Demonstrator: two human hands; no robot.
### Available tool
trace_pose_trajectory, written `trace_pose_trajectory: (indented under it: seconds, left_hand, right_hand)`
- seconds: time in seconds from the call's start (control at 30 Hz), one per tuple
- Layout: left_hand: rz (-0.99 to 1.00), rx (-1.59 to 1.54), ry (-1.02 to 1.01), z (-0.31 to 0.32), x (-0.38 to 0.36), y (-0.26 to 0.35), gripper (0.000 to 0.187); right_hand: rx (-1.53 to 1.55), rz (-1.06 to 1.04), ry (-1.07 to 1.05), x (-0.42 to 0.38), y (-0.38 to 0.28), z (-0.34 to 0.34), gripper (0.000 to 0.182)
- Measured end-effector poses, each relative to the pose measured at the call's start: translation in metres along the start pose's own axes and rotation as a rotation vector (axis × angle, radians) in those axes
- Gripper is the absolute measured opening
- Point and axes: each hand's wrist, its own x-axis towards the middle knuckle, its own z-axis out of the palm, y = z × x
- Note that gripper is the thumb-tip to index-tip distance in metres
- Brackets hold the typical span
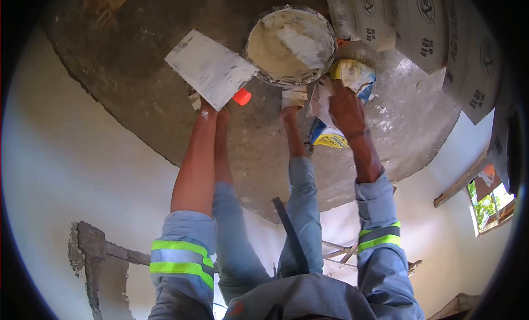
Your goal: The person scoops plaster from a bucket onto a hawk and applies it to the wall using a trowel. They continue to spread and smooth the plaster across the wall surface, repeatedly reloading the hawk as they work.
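A square plasterer's hawk, smeared white, is held up by my left hand. Its board hides most of my fingers. My right hand is closed on a trowel with a pale flat blade, partly hidden by the fingers. Beyond both hands stands a round tub of whitish wet plaster, its rim crusted. The trowel is just below the tub's right side, over a yellow and blue bag on the floor.
Large paper sacks marked 40 kg stand at the upper right. An orange-red object shows beside the hawk. My feet are on the rough concrete floor. Pale walls surround it, with a window opening at the right.
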Motion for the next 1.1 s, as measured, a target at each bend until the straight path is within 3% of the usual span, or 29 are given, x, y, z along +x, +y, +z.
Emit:
trace_pose_trajectory:
  seconds: [0.07, 0.1, 0.2, 0.3, 0.4, 0.5, 0.6, 0.8, 0.9, 1.0, 1.1]
  left_hand:
    - [0.002, -0.002, -0.010, 0.003, 0.005, 0.001, 0.054]
    - [0.003, -0.001, -0.015, 0.004, 0.007, 0.001, 0.054]
    - [-0.003, -0.001, -0.023, 0.013, 0.012, -0.003, 0.054]
    - [-0.010, 0.003, -0.043, 0.019, 0.016, -0.007, 0.054]
    - [-0.016, 0.002, -0.056, 0.027, 0.019, -0.010, 0.053]
    - [-0.025, 0.002, -0.072, 0.031, 0.017, -0.012, 0.053]
    - [-0.030, 0.000, -0.086, 0.032, 0.014, -0.014, 0.053]
    - [-0.047, 0.001, -0.125, 0.035, 0.011, -0.021, 0.053]
    - [-0.054, 0.009, -0.136, 0.034, 0.010, -0.025, 0.053]
    - [-0.058, 0.015, -0.143, 0.036, 0.014, -0.032, 0.053]
    - [-0.060, 0.021, -0.162, 0.037, 0.019, -0.034, 0.053]
  right_hand:
    - [-0.188, 0.050, 0.051, -0.001, -0.016, -0.028, 0.036]
    - [-0.325, 0.041, 0.069, 0.010, -0.012, -0.026, 0.029]
    - [-0.478, -0.182, 0.191, 0.053, 0.005, -0.003, 0.023]
    - [-0.625, -0.201, 0.083, 0.082, -0.006, 0.005, 0.019]
    - [-0.689, -0.204, 0.008, 0.093, -0.020, -0.004, 0.020]
    - [-0.756, -0.316, -0.066, 0.104, -0.027, -0.024, 0.009]
    - [-0.773, -0.451, 0.093, 0.112, -0.017, -0.025, 0.009]
    - [-0.586, -0.503, -0.290, 0.113, -0.006, -0.029, 0.018]
    - [-0.378, -0.363, -0.408, 0.104, 0.019, -0.008, 0.025]
    - [-0.209, -0.286, -0.346, 0.086, 0.036, 0.009, 0.029]
    - [-0.107, -0.251, -0.431, 0.078, 0.042, 0.017, 0.032]
